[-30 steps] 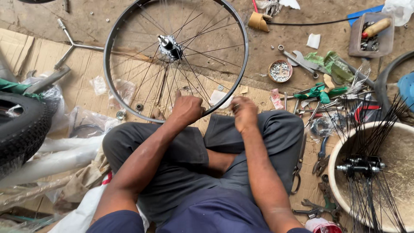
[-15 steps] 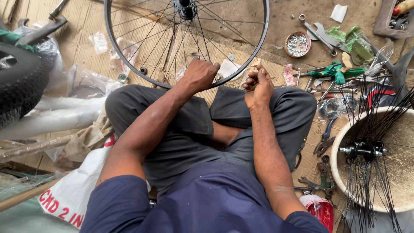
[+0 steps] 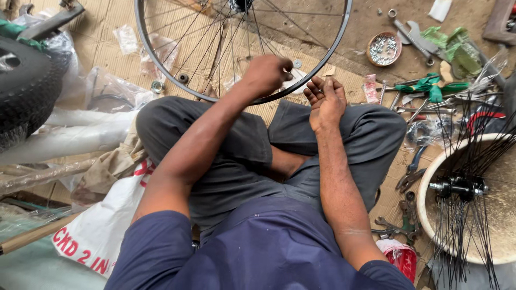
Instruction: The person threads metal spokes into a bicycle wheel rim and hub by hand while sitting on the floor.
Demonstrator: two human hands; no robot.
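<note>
A spoked bicycle wheel rim [image 3: 161, 75] lies on cardboard in front of my crossed legs. My left hand [image 3: 266, 72] rests at the rim's near edge, its fingertips pinched on a small metal part against the rim. Just to the right, my right hand [image 3: 325, 99] is held over my knee, palm up and fingers apart. I cannot tell whether anything small lies in that palm. The wheel's hub [image 3: 242, 4] is cut off by the top edge of the view.
A round dish of small metal parts [image 3: 383, 48] sits beyond the rim. Spanners, pliers and green-handled tools [image 3: 430, 86] lie scattered on the right. A pale basin [image 3: 424, 215] holds a hub with loose black spokes [image 3: 457, 188]. A black tyre [image 3: 27, 86] and plastic bags lie to the left.
My right hand has come off the rim and turned palm up. My left hand stays at the rim. The view has tilted down towards my lap.
</note>
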